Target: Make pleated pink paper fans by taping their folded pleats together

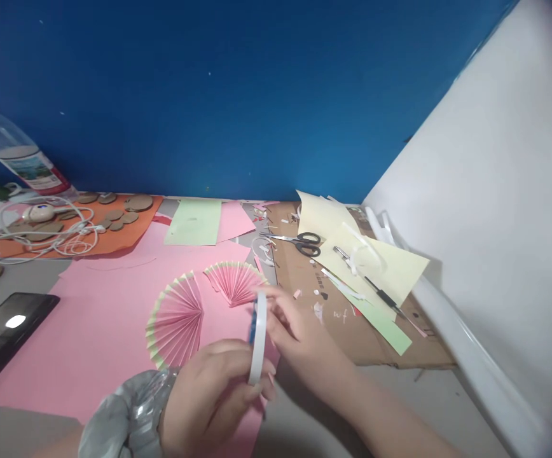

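Observation:
A roll of white tape [259, 337], seen nearly edge-on with some blue at its inner side, is held upright between both hands. My left hand [216, 388] grips its lower part, fingers curled round it. My right hand [290, 321] has its fingers closed at the upper right of the roll. Beyond the hands lie two pleated pink paper fans with pale green edges, the larger fan [175, 321] at the left and the smaller fan [233, 282] farther back. Both rest on a large pink sheet [99, 331].
Black-handled scissors [304, 243], cream sheets [371, 254], a green strip [381, 324] and a pen [381, 292] lie on cardboard [304, 286] at right. At left are a bottle [32, 165], white cables [75, 235], orange paper [133, 245] and a phone [9, 337].

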